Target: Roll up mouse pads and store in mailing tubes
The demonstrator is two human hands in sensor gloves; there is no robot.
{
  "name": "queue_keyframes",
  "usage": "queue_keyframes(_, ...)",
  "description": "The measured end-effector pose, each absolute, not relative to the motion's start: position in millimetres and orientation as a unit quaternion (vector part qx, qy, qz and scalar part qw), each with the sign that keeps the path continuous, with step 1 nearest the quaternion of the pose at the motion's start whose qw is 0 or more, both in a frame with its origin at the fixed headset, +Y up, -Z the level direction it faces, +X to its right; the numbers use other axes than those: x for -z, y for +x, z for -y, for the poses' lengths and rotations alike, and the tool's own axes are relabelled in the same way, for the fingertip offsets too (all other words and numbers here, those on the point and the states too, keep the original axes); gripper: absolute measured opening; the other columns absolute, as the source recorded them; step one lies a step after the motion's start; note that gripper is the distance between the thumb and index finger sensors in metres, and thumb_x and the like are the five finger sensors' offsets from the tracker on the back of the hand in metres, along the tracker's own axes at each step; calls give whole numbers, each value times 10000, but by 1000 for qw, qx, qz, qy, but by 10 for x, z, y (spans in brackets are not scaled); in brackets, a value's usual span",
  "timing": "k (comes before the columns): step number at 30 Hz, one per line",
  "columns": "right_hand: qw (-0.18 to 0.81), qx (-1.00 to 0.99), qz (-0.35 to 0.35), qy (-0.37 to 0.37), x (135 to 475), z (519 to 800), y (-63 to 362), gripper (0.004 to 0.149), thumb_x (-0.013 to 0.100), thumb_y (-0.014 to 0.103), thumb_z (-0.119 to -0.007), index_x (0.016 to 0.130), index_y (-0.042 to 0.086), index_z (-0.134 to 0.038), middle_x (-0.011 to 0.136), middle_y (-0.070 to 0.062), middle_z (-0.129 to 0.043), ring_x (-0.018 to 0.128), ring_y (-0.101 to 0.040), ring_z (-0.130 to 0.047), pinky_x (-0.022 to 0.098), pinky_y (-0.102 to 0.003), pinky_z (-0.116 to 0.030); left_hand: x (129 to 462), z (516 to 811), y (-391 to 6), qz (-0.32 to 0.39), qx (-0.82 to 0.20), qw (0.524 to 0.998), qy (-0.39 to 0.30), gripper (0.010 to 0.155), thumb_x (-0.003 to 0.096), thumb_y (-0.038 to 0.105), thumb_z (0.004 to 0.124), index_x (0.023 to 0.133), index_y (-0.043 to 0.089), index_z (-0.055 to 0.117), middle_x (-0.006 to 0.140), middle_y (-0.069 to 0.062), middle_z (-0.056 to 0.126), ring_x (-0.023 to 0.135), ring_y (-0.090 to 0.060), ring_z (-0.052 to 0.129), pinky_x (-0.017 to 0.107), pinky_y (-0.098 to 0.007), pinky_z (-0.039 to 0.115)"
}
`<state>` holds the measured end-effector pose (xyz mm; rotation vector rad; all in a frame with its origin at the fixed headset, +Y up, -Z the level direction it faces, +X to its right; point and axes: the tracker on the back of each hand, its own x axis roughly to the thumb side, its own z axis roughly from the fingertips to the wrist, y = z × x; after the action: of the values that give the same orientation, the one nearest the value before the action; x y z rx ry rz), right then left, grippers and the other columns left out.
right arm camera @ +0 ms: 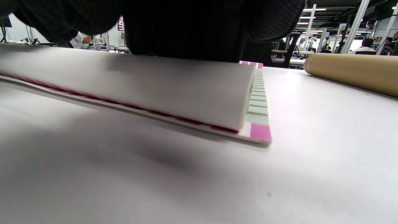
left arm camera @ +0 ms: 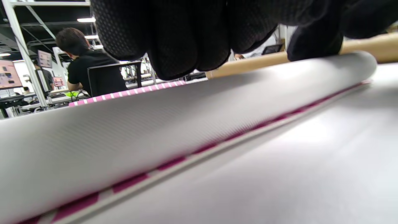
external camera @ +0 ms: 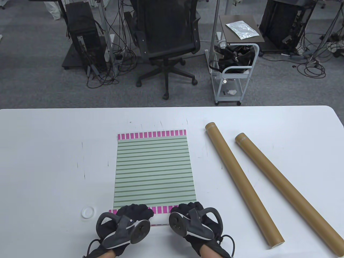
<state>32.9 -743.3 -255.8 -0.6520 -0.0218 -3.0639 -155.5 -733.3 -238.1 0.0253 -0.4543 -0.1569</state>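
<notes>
A green striped mouse pad (external camera: 154,169) with pink-and-white end bands lies flat in the middle of the table. Its near edge is curled over into a low roll with the white underside out (left arm camera: 174,124) (right arm camera: 161,90). My left hand (external camera: 129,217) and my right hand (external camera: 192,215) press on that rolled near edge, side by side, fingers curled over it. Two long brown mailing tubes lie to the right, one nearer the pad (external camera: 242,182) and one farther right (external camera: 287,192). A tube also shows in the right wrist view (right arm camera: 354,73).
A small white tube cap (external camera: 87,212) lies on the table left of my left hand. The white table (external camera: 40,161) runs wide on both sides. Beyond its far edge stand an office chair (external camera: 166,40), a white cart (external camera: 233,70) and floor cables.
</notes>
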Motion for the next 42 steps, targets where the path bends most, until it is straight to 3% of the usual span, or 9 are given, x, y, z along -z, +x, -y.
queue_keyframes(8, 15, 979, 28, -202, 2583, 7495, 337, 595, 456, 458, -680, 1008, 240, -641, 995, -51, -708, 875, -317, -756, 701, -548, -603, 2455, 7458, -1562, 203, 83, 975, -41, 538, 417, 471, 712, 943, 368, 675, 1010, 73, 782, 921, -193, 861, 667, -376, 799)
queue_keyframes(21, 33, 981, 55, -184, 2648, 7632, 345, 716, 459, 476, -664, 1093, 224, -446, 1109, -61, -559, 995, -344, -612, 715, -543, -581, 2550, 7626, -1595, 182, 93, 975, -82, 668, 431, 488, 674, 1041, 358, 438, 1132, 51, 536, 1058, -215, 648, 791, -431, 615)
queue_keyframes(30, 49, 980, 39, -188, 2653, 7610, 300, 643, 456, 467, -675, 1043, 238, -550, 1030, -44, -674, 907, -320, -728, 699, -538, -610, 2565, 7579, -1500, 167, 137, 975, -54, 610, 405, 498, 721, 982, 370, 568, 1013, 85, 741, 919, -171, 837, 710, -383, 749)
queue_keyframes(42, 38, 979, 56, -194, 2646, 7614, 287, 603, 455, 436, -676, 1017, 230, -606, 980, -52, -729, 848, -323, -772, 692, -552, -612, 2528, 7570, -1502, 186, 127, 972, -64, 590, 396, 436, 695, 972, 344, 606, 984, 68, 781, 882, -188, 871, 683, -390, 775)
